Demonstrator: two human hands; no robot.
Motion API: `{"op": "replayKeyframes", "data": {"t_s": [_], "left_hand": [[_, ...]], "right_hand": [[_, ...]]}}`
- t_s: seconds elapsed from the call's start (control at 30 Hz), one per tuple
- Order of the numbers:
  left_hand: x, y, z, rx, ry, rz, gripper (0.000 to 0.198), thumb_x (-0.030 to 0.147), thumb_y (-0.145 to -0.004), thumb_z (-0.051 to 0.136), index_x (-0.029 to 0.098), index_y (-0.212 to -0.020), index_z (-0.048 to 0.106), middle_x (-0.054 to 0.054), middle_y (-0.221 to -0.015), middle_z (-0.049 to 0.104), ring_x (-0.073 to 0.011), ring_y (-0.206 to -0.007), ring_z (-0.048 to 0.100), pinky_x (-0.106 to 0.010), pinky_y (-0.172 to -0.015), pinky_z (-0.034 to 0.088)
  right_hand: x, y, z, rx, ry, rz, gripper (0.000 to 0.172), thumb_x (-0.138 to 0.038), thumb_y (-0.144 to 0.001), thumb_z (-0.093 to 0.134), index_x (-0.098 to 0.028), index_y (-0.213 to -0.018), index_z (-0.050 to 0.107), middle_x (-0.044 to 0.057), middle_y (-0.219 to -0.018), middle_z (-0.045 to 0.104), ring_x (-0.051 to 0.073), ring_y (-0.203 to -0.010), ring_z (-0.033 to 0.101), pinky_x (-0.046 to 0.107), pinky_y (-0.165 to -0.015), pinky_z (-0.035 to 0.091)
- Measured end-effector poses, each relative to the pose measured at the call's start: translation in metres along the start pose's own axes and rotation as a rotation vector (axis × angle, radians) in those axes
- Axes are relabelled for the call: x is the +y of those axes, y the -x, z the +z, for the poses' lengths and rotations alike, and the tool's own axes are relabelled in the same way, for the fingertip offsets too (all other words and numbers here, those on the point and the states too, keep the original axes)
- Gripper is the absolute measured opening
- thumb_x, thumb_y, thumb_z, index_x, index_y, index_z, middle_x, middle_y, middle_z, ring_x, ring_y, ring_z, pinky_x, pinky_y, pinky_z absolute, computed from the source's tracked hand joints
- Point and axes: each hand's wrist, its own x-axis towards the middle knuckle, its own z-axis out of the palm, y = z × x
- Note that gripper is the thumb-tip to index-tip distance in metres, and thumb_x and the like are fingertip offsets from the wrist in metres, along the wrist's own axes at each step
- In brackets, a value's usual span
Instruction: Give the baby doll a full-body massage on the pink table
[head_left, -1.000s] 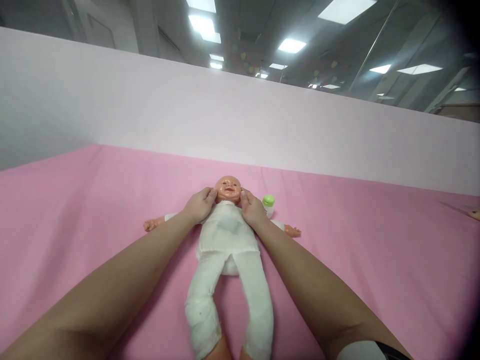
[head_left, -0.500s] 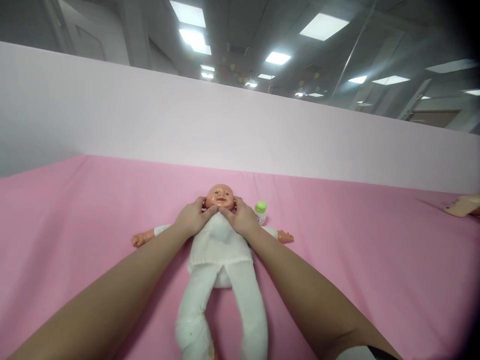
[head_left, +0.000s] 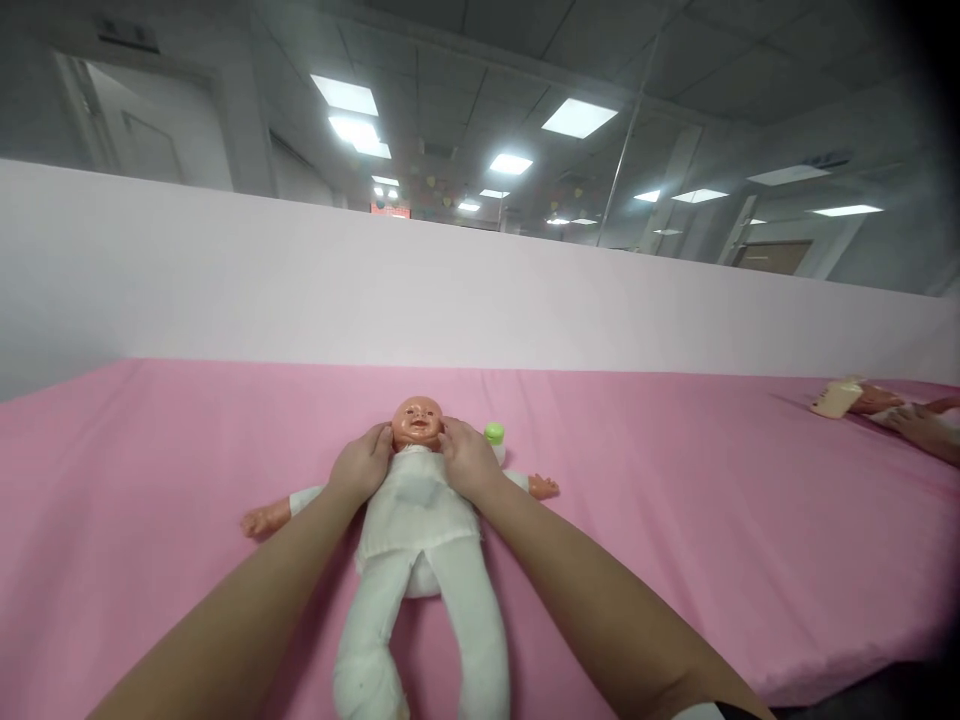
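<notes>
In the lower middle of the frame, a baby doll (head_left: 416, 510) in white cloth is lying face up on the pink sheet (head_left: 675, 520), its legs pointing toward the bottom edge. The left hand (head_left: 364, 468) is resting half-open against the picture-left side of the doll's head (head_left: 417, 422). The right hand (head_left: 465, 462) is doing likewise on the other side, neither one gripping. Just beyond the right hand, a green-capped bottle (head_left: 493, 436) is standing upright. At the far right edge, a pale bottle (head_left: 834, 398) is lying. Behind, a pale partition (head_left: 225, 280) is spanning the frame.
</notes>
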Motion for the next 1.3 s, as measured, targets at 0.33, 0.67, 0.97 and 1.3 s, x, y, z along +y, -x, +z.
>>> {"op": "replayKeyframes", "data": {"t_s": [0.33,0.67,0.97,1.3], "left_hand": [[0.01,0.006,-0.004,0.035,0.053,0.023,0.061,0.064,-0.101,0.037,0.024,-0.142,0.057,-0.011,-0.129,0.072,-0.0306,-0.115,0.068,-0.041,-0.097,0.05],[0.124,0.039,-0.004,-0.042,0.649,0.015,0.044,0.056,-0.101,0.044,0.02,-0.12,0.064,-0.013,-0.117,0.072,-0.0249,-0.104,0.07,-0.04,-0.093,0.058],[0.175,0.005,0.055,-0.363,1.027,-0.581,0.05,0.058,-0.099,0.048,0.013,-0.121,0.056,-0.021,-0.109,0.069,-0.0296,-0.098,0.073,-0.043,-0.083,0.064],[0.159,0.005,0.052,-0.353,1.092,-0.544,0.053,0.058,-0.097,0.047,0.011,-0.118,0.061,-0.024,-0.115,0.071,-0.0304,-0.109,0.072,-0.04,-0.089,0.064]], "right_hand": [[0.04,0.033,-0.045,0.136,0.229,-0.056,0.058,-0.032,-0.095,0.057,-0.016,-0.15,0.054,0.011,-0.159,0.048,0.031,-0.155,0.031,0.052,-0.132,0.019],[0.053,0.021,-0.057,-0.12,0.176,0.025,0.066,-0.016,-0.09,0.053,-0.01,-0.155,0.048,0.013,-0.166,0.038,0.026,-0.154,0.035,0.042,-0.13,0.03],[0.053,0.018,-0.061,-0.142,0.206,-0.028,0.079,-0.019,-0.085,0.059,-0.008,-0.16,0.039,0.015,-0.163,0.042,0.03,-0.149,0.04,0.042,-0.126,0.034],[0.046,0.02,-0.055,-0.134,0.263,-0.016,0.076,-0.016,-0.086,0.055,-0.007,-0.16,0.038,0.019,-0.164,0.039,0.031,-0.154,0.035,0.051,-0.131,0.018]]}}
